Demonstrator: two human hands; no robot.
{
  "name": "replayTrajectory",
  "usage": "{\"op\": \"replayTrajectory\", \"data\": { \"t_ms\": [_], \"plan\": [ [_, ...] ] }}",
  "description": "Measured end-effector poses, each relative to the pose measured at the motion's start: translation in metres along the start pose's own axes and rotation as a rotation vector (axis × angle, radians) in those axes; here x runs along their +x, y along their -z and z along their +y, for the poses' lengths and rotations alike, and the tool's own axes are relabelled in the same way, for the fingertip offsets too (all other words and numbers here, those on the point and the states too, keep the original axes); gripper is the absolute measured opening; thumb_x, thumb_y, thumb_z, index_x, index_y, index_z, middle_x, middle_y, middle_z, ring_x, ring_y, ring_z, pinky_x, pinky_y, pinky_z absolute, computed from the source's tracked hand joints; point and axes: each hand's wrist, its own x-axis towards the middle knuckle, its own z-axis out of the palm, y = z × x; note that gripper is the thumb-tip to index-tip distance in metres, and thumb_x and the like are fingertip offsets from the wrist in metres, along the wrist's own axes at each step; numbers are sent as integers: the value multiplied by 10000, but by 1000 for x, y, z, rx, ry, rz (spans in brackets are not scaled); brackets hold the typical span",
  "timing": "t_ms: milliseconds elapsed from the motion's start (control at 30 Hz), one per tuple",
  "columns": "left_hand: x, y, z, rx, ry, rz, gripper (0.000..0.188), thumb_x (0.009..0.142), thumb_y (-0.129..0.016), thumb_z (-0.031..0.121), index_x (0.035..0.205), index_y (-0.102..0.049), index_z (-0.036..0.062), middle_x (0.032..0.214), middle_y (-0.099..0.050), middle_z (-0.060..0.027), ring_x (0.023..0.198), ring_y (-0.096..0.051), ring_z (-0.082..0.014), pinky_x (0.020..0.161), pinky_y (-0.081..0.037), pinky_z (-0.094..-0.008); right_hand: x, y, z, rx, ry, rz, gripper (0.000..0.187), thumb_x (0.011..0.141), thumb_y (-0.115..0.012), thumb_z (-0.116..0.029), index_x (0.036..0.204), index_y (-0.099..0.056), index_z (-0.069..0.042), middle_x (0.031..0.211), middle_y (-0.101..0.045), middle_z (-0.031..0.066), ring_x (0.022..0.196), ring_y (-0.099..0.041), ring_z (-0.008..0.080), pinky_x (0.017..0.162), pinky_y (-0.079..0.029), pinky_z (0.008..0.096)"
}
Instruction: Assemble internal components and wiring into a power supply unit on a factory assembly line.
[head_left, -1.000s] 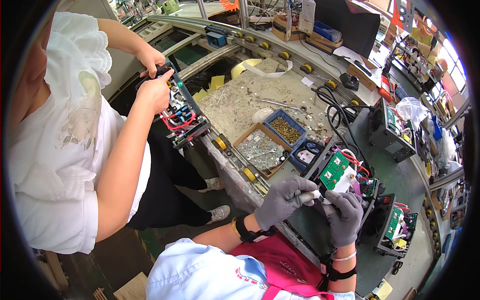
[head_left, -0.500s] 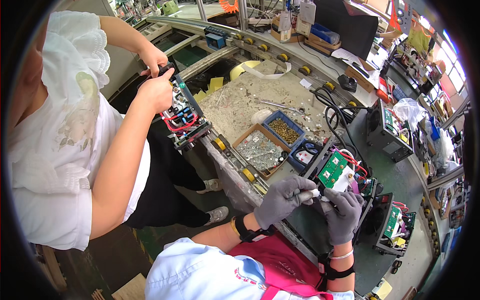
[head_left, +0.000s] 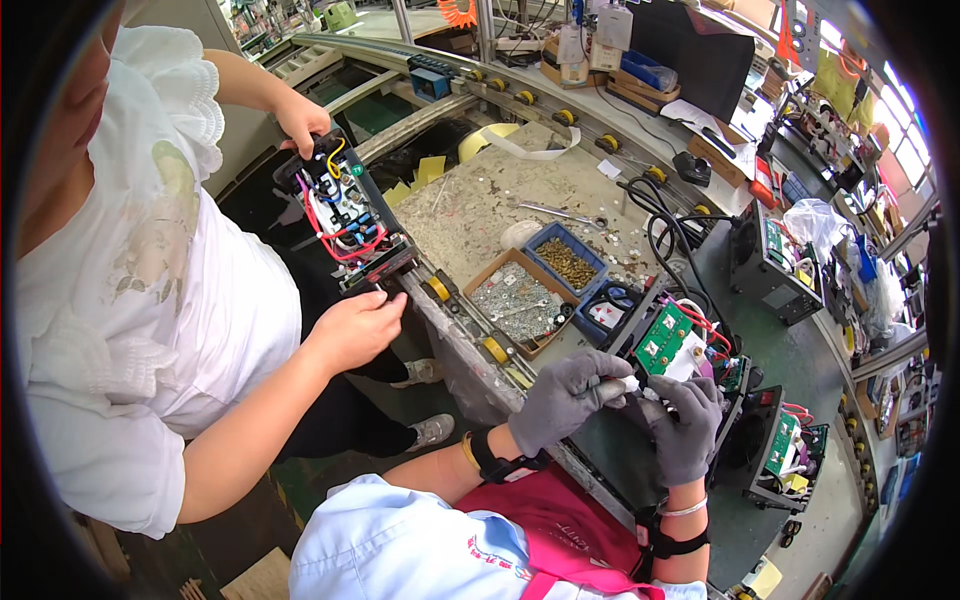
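In a grey glove, my left hand (head_left: 562,400) is closed, pinching a small white plastic piece (head_left: 630,383) between thumb and fingertips. My right hand (head_left: 685,425), gloved in grey too, has its fingers pressed together just to the right of that piece. Another bit of white shows at its fingertips, too small to name. Both hands are at the near side of an opened electronic unit, whose green circuit board (head_left: 662,338) faces up beside red wires (head_left: 708,328). The fingers partly cover the unit's near edge.
A cardboard box of washers (head_left: 515,300), a blue bin of brass fasteners (head_left: 568,262) and a wrench (head_left: 562,213) lie beyond my hands. More opened units (head_left: 780,440) stand at right. On the left, a co-worker holds another unit (head_left: 350,215) by the roller rail (head_left: 437,288).
The co-worker's near hand has moved from the far end of their unit down to its near end, and the unit has tilted to show more inside. My hands have hardly moved.
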Motion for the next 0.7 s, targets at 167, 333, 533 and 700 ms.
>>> {"op": "replayTrajectory", "data": {
  "t_ms": [167,333,533,700],
  "plan": [
    [0,1,4,-35,-27,-11,202,952,-636,31,1152,-630,6,1055,-696,-84,923,-697,-143,807,-593,-266,0,0,1,51,-6,-24,264,710,-789,-186,960,-755,-108,827,-708,42,842,-607,250,823,-457,372],
    [0,-3,10,20,51,48,164,929,-661,17,1092,-660,9,976,-702,-71,870,-701,-129,769,-590,-258,-2,-2,10,49,-27,-44,243,740,-786,-213,970,-743,-148,838,-698,45,844,-608,262,835,-453,404],
    [3,-6,16,26,50,63,164,927,-649,2,1089,-659,-20,989,-668,-80,879,-687,-146,768,-617,-275,-4,-4,13,35,-19,-15,238,727,-787,-249,957,-750,-198,828,-695,-22,839,-610,203,799,-442,368],
    [3,-5,17,51,33,49,168,926,-649,9,1090,-656,-24,1011,-660,-87,894,-686,-156,778,-619,-285,-2,-5,13,8,12,-8,213,756,-769,-257,957,-737,-193,809,-680,-14,830,-607,212,770,-453,372]
  ]
}}
